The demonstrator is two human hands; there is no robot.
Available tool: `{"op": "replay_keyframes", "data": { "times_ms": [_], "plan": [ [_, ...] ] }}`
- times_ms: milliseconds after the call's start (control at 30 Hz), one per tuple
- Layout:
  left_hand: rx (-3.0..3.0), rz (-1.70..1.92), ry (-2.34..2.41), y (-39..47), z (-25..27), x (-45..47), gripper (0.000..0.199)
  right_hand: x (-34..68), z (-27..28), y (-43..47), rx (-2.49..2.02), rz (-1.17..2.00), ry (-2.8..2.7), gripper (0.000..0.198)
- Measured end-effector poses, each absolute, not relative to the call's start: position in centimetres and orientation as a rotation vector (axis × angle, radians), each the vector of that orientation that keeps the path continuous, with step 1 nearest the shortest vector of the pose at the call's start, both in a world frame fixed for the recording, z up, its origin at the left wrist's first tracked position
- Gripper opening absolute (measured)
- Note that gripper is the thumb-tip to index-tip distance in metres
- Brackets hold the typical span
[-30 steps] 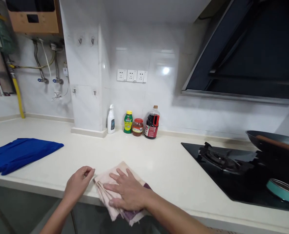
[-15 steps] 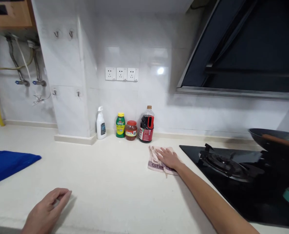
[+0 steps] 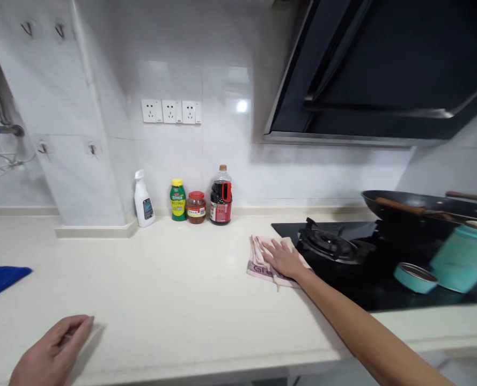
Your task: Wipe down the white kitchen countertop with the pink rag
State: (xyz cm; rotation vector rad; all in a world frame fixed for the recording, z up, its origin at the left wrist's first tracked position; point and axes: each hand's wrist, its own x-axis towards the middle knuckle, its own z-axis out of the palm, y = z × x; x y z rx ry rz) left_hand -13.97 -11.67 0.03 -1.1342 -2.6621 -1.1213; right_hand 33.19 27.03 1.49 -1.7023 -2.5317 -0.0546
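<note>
My right hand lies flat with spread fingers on a pale pink cloth with a purple lettered band. The cloth is crumpled on its left side, and its right part reaches the edge of the black gas stove. Over the front left of the counter is my left hand, its fingers curled and the thumb against the index finger. I see nothing in it. Its other fingers are partly hidden.
Along the wall stand a white spray bottle, a green bottle, a red-lidded jar and a dark sauce bottle. Blue fabric lies left. The stove bears a wok, a teal canister and a teal lid-like piece.
My right hand and the cloth have shifted right across the counter to the stove's edge. The view has turned right, bringing more of the stove into sight. My left hand keeps its curled pose.
</note>
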Motion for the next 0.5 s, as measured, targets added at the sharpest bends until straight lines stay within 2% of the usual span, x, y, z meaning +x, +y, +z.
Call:
{"op": "replay_keyframes", "data": {
  "times_ms": [267, 367, 500],
  "plan": [
    [-1.246, -1.162, -2.628, -11.7, 2.3, -11.9, 0.043, 43.2, -1.3, 11.0, -1.501, -0.084, -2.593, 0.06],
    [-1.252, -1.132, -2.626, -11.5, 2.5, -11.5, 0.044, 44.5, -1.0, 8.3, -1.535, -0.066, -2.584, 0.061],
    [-1.274, -1.116, -2.635, -11.6, 3.1, -10.7, 0.045, 41.4, 1.2, 8.2, -1.712, 0.048, -2.555, 0.061]
  ]
}}
